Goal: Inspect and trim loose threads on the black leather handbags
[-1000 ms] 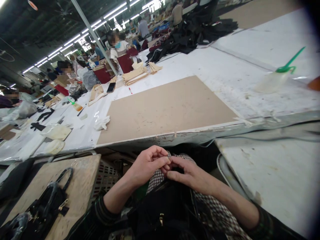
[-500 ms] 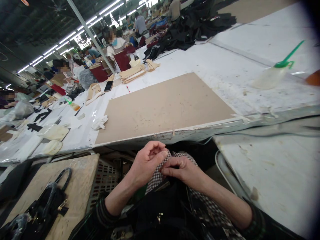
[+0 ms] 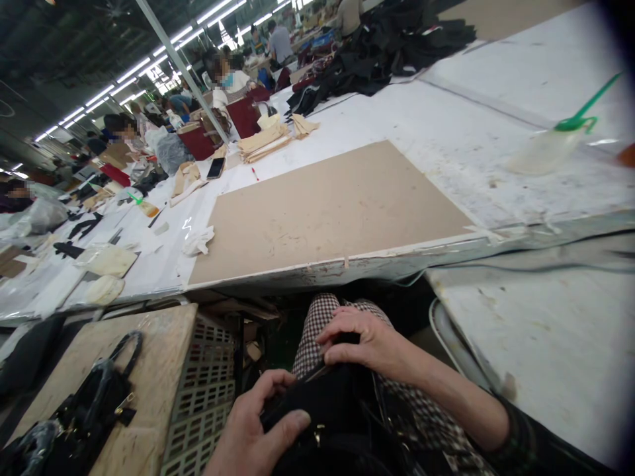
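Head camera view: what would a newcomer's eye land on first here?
Probably the large brown sheet lying on the white table, in the middle of the view. Below it, the left hand grips a black item on the lap, with the right hand at its upper edge. At the far right, a bottle stands out for its green nozzle.

On the worktop [image 3: 496,99], the board [image 3: 332,205] is the landmark: crumpled paper [image 3: 199,240] just left, bottle [image 3: 548,151] right, pen [image 3: 254,174] and folded pieces [image 3: 264,143] behind, cloth heap [image 3: 367,63] farther behind. Before the board, a bag [image 3: 342,393] lies on the person's lap [image 3: 320,320].
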### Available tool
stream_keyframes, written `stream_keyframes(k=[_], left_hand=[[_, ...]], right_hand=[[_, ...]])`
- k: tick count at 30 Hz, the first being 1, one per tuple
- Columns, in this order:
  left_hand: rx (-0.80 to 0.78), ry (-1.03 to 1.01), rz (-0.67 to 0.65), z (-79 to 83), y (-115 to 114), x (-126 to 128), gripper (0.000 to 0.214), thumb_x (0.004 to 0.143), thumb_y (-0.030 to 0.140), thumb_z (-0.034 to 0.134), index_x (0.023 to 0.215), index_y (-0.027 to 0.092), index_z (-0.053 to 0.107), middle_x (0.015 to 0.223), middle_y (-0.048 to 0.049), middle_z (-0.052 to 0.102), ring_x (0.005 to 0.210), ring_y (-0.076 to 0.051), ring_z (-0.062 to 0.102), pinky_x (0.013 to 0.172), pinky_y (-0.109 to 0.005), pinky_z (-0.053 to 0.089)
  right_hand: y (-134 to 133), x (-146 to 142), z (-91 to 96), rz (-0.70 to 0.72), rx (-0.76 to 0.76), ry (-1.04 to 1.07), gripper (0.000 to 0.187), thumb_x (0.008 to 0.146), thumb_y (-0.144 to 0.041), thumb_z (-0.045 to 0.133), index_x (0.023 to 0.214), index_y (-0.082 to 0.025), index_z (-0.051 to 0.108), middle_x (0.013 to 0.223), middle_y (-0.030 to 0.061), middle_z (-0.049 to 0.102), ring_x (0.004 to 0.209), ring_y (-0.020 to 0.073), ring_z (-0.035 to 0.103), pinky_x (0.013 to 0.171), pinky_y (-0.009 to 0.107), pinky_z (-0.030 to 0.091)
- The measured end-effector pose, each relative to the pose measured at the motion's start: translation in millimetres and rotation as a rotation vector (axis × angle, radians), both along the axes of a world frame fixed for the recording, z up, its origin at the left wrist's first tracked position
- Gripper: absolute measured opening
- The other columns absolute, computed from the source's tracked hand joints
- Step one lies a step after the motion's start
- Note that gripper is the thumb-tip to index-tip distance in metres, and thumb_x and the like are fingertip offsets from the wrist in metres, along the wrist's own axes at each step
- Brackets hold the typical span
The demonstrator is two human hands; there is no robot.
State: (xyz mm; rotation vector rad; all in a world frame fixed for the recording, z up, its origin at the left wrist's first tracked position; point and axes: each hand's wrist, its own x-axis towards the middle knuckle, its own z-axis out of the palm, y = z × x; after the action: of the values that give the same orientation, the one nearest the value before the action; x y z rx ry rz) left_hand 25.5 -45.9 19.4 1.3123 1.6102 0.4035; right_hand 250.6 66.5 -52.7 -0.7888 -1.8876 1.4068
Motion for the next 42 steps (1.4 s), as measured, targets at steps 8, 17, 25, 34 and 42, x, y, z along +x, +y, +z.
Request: stream_keyframes(k=[8,17,25,34,42], left_hand=[[0.018,0.026,0.022,0.3,1,1,0.024,0.081,0.040,0.066,0.096,0.021,0.066,0.080,0.0002,0.064,0.074,-0.017,0.056,0.067,-0.022,0.042],[-0.025,-0.053,0.089,-4.6,-2,0,0.029,0.081,0.045,0.067,0.096,0.020,0.065,0.078,-0.0003,0.063,0.069,-0.015,0.055,0.059,-0.020,0.042],[0.109,-0.064,0.111,-7.8,-5,4,0.033,0.079,0.037,0.072,0.109,0.024,0.065,0.096,-0.0024,0.071,0.088,-0.020,0.063,0.079,-0.025,0.048],[0.298,0.015,-0.009,-3.3,-3,8,0.017,0.087,0.032,0.065,0.101,0.026,0.072,0.100,-0.0040,0.071,0.092,-0.022,0.064,0.084,-0.027,0.048],[0.137,0.054,0.116,-5.1,-3,12,0.019,0.085,0.039,0.066,0.093,0.022,0.069,0.078,-0.0006,0.069,0.070,-0.017,0.059,0.062,-0.023,0.044]], right_hand=[[-3,-4,5.8,0.015,0.063,0.090,0.010,0.085,-0.032,0.075,0.087,-0.021,0.073,0.087,0.0009,0.073,0.088,0.0187,0.064,0.087,0.032,0.046],[-5,11,5.4,0.023,-0.033,-0.072,0.004,0.089,-0.018,0.066,0.086,-0.020,0.064,0.085,-0.0008,0.067,0.081,0.0159,0.061,0.074,0.026,0.046],[0,18,22.8,0.182,0.167,-0.361,0.012,0.089,-0.009,0.055,0.089,-0.021,0.056,0.086,0.0003,0.062,0.080,0.0173,0.055,0.072,0.028,0.041],[2,17,26.9,0.243,0.195,-0.429,0.014,0.086,-0.009,0.056,0.089,-0.022,0.060,0.086,0.0007,0.065,0.080,0.0181,0.059,0.073,0.028,0.042],[3,11,18.5,0.183,0.165,-0.481,0.015,0.072,-0.010,0.061,0.079,-0.023,0.061,0.072,-0.0034,0.062,0.068,0.0154,0.054,0.060,0.024,0.033]])
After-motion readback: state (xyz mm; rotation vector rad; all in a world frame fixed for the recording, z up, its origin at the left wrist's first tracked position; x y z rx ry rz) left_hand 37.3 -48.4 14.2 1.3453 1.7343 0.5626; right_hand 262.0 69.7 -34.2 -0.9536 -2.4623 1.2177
